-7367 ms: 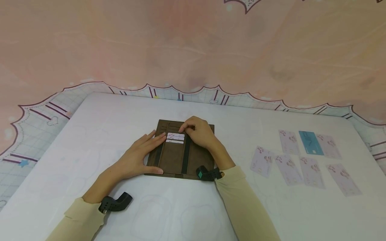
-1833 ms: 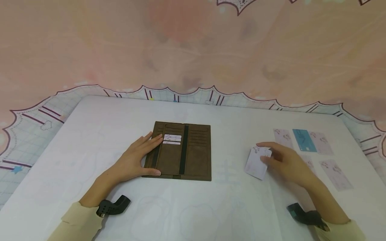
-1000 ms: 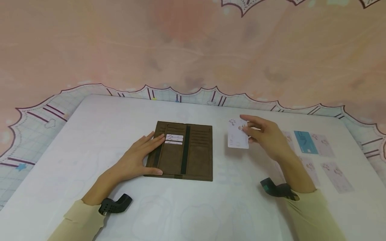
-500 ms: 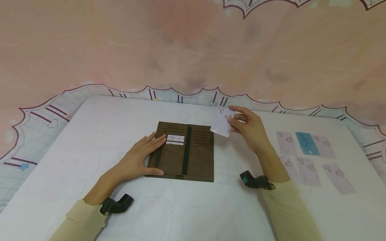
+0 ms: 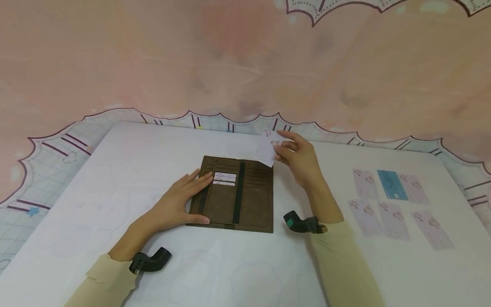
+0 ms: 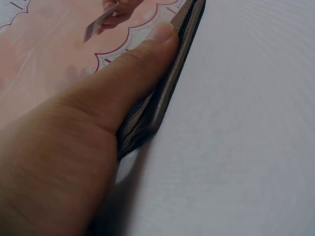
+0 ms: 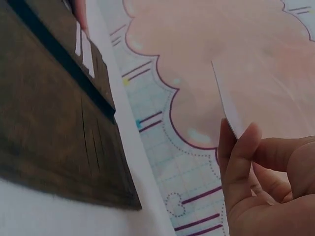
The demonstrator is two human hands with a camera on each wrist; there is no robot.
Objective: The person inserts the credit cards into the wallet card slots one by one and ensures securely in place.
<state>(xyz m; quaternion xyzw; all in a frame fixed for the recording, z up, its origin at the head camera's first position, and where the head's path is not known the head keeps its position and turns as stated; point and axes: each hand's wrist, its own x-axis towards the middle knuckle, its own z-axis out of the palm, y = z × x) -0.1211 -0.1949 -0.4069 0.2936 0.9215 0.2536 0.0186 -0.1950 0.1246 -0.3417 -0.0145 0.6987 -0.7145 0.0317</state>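
Note:
A brown bifold wallet (image 5: 255, 209) lies spread on the white table, with several white cards (image 5: 224, 179) showing in slots of its left half. My left hand (image 5: 176, 202) rests on the wallet's left side, its fingers straight. In the left wrist view the left thumb (image 6: 142, 64) lies along the wallet's edge (image 6: 170, 83). My right hand (image 5: 301, 160) pinches a white card (image 5: 266, 147) with pink print between thumb and fingers. The card is held up over the upper right corner of the wallet, tilted. In the right wrist view that card (image 7: 224, 101) appears nearly edge-on.
To the right on the table (image 5: 238, 273) lie several pale pink-printed cards (image 5: 395, 219), in two loose rows. A blue card (image 5: 393, 184) is among the upper ones. A patterned pink cloth (image 5: 192, 64) hangs behind the table.
My right hand left the wallet's slots, picked a card from the right side, and has carried it leftward and up to the wallet's corner. The left hand stays in place.

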